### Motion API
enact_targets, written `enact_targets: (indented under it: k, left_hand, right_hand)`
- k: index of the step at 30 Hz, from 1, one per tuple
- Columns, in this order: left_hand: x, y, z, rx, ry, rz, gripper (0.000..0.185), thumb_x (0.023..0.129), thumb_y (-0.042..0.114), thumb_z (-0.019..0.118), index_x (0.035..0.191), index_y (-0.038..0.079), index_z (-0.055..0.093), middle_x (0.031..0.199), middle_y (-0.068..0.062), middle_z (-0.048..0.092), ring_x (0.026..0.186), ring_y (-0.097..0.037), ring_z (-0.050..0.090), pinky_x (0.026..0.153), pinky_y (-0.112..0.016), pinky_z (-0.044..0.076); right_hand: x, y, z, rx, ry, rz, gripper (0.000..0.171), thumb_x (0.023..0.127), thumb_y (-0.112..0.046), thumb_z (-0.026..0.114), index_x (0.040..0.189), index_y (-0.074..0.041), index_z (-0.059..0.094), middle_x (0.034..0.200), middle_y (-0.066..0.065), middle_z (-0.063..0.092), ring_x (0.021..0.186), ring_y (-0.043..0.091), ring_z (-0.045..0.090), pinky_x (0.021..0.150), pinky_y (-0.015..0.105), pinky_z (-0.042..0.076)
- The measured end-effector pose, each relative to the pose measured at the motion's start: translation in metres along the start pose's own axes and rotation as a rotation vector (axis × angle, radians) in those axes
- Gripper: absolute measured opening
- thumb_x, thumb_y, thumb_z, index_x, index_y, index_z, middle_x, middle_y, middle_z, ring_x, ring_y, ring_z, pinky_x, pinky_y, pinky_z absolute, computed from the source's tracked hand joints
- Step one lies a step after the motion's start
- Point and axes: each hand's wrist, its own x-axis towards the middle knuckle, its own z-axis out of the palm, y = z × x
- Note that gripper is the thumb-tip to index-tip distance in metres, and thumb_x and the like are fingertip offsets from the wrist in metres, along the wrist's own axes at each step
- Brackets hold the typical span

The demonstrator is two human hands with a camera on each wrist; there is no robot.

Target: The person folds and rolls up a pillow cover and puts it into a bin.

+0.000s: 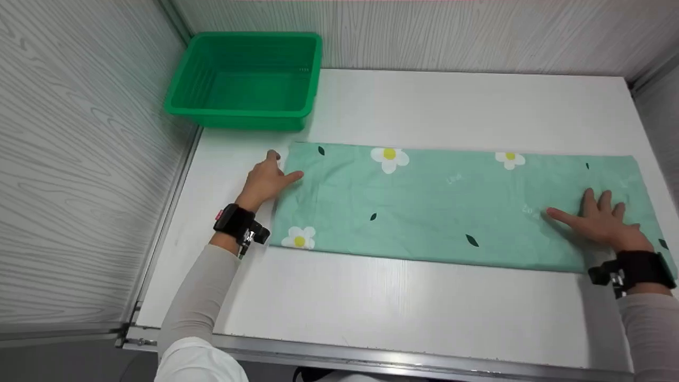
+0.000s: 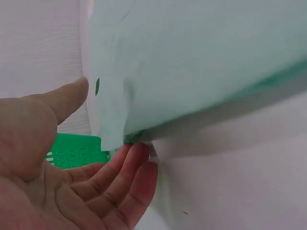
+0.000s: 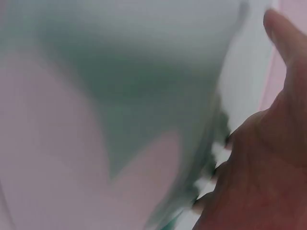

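Observation:
A long mint-green cloth (image 1: 451,201) printed with white daisies and dark leaves lies folded flat across the white table (image 1: 424,106). My left hand (image 1: 268,178) sits at the cloth's left end, fingers straight, fingertips touching the edge. In the left wrist view the fingers (image 2: 129,167) reach the cloth (image 2: 192,62) corner from below. My right hand (image 1: 599,220) lies flat with spread fingers on the cloth's right end. The right wrist view is blurred; it shows the palm (image 3: 259,167) against the cloth (image 3: 144,72).
A green plastic basin (image 1: 246,79) with nothing in it stands at the table's back left corner. Grey wood-grain walls (image 1: 79,159) close in the left, back and right sides. A metal rail (image 1: 371,361) runs along the table's front edge.

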Motion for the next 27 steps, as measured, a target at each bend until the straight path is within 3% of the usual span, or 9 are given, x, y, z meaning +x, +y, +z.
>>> enact_targets:
  k: [3, 6, 11, 15, 18, 20, 22, 24, 27]
  left_hand:
    - [0.014, -0.002, -0.006, 0.039, 0.066, 0.059, 0.082, 0.101, 0.043, 0.069, 0.161, 0.003, 0.031, 0.144, -0.031, 0.048, 0.131, -0.046, 0.051, 0.106, -0.057, 0.045]
    - [0.027, -0.006, -0.007, 0.155, 0.094, 0.094, 0.072, 0.103, 0.033, 0.067, 0.161, 0.007, 0.035, 0.152, -0.033, 0.037, 0.139, -0.051, 0.040, 0.109, -0.063, 0.041]
    - [0.039, -0.010, 0.000, 0.227, 0.126, 0.101, 0.035, 0.106, 0.016, 0.060, 0.136, -0.002, 0.058, 0.136, -0.033, 0.050, 0.130, -0.050, 0.044, 0.100, -0.062, 0.046]
    - [0.044, -0.019, 0.000, 0.215, 0.189, 0.053, 0.017, 0.108, 0.008, 0.052, 0.111, -0.006, 0.063, 0.117, -0.028, 0.061, 0.117, -0.046, 0.055, 0.095, -0.056, 0.049]
    - [0.045, -0.026, -0.002, 0.207, 0.253, 0.015, 0.019, 0.108, 0.006, 0.050, 0.108, -0.007, 0.063, 0.112, -0.027, 0.063, 0.111, -0.045, 0.059, 0.094, -0.055, 0.049]
    - [0.043, -0.025, -0.001, 0.245, 0.300, 0.034, 0.021, 0.108, 0.007, 0.049, 0.115, -0.009, 0.062, 0.115, -0.029, 0.061, 0.112, -0.046, 0.058, 0.093, -0.058, 0.050]
    - [0.037, -0.018, 0.004, 0.304, 0.316, 0.101, 0.027, 0.107, 0.010, 0.052, 0.123, -0.010, 0.059, 0.124, -0.031, 0.058, 0.117, -0.048, 0.055, 0.095, -0.061, 0.048]
    - [0.029, -0.009, 0.010, 0.376, 0.274, 0.223, 0.036, 0.107, 0.015, 0.055, 0.134, -0.009, 0.057, 0.140, -0.031, 0.051, 0.132, -0.048, 0.048, 0.106, -0.064, 0.042]
    - [0.012, 0.003, 0.022, 0.426, 0.072, 0.432, 0.048, 0.109, 0.027, 0.057, 0.150, 0.002, 0.052, 0.163, -0.025, 0.034, 0.155, -0.043, 0.023, 0.121, -0.066, 0.023]
  right_hand:
    - [0.006, -0.025, -0.003, 0.008, -0.041, -0.033, 0.128, 0.096, -0.080, 0.041, 0.149, 0.008, -0.034, 0.146, 0.044, -0.044, 0.131, 0.075, -0.033, 0.100, 0.091, -0.005]
    - [0.010, -0.044, 0.000, 0.010, -0.051, -0.047, 0.130, 0.095, -0.081, 0.042, 0.148, 0.010, -0.034, 0.144, 0.048, -0.042, 0.129, 0.078, -0.031, 0.106, 0.087, -0.004]
    - [0.008, -0.053, 0.011, -0.014, -0.053, 0.012, 0.137, 0.091, -0.086, 0.043, 0.150, 0.015, -0.029, 0.145, 0.055, -0.032, 0.129, 0.083, -0.024, 0.097, 0.094, 0.001]
    - [0.010, -0.056, 0.015, -0.049, -0.054, 0.029, 0.143, 0.086, -0.089, 0.047, 0.151, 0.016, -0.025, 0.146, 0.056, -0.029, 0.130, 0.083, -0.021, 0.084, 0.099, 0.004]
    - [0.018, -0.061, 0.013, -0.080, -0.069, -0.007, 0.143, 0.087, -0.087, 0.049, 0.150, 0.018, -0.024, 0.145, 0.059, -0.026, 0.127, 0.086, -0.017, 0.093, 0.096, 0.007]
    - [0.023, -0.064, 0.008, -0.099, -0.072, -0.029, 0.144, 0.087, -0.086, 0.051, 0.149, 0.020, -0.024, 0.143, 0.061, -0.024, 0.125, 0.089, -0.015, 0.098, 0.093, 0.006]
    - [0.028, -0.066, 0.005, -0.117, -0.073, -0.045, 0.145, 0.087, -0.086, 0.052, 0.148, 0.021, -0.024, 0.142, 0.063, -0.022, 0.123, 0.090, -0.013, 0.103, 0.090, 0.004]
    - [0.032, -0.068, 0.004, -0.122, -0.076, -0.052, 0.146, 0.086, -0.086, 0.053, 0.148, 0.021, -0.024, 0.141, 0.063, -0.022, 0.122, 0.091, -0.012, 0.104, 0.089, 0.006]
    - [0.036, -0.070, 0.007, -0.122, -0.084, -0.058, 0.146, 0.086, -0.086, 0.054, 0.149, 0.020, -0.024, 0.142, 0.063, -0.022, 0.121, 0.092, -0.011, 0.104, 0.089, 0.007]
